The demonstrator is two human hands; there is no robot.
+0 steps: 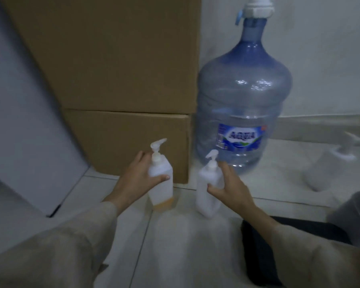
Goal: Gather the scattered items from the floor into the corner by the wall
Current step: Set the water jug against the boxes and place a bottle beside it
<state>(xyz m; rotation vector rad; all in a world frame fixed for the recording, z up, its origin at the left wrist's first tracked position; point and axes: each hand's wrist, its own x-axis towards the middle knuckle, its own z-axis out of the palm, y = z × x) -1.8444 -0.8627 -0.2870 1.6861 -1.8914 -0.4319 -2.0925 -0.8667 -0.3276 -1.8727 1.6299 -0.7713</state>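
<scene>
"AQUA"-labelled water jug (242, 113) beside boxes (121, 80)

"AQUA" reads on the water jug's (242, 113) blue label (240, 138)

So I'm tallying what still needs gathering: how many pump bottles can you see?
3. One with an orange base is in the left hand, one white bottle is in the right hand, and a blurred third stands far right. Others may be out of view.

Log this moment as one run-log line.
left hand grips pump bottle | right hand grips second pump bottle | both upright on floor by cardboard boxes and water jug
</scene>
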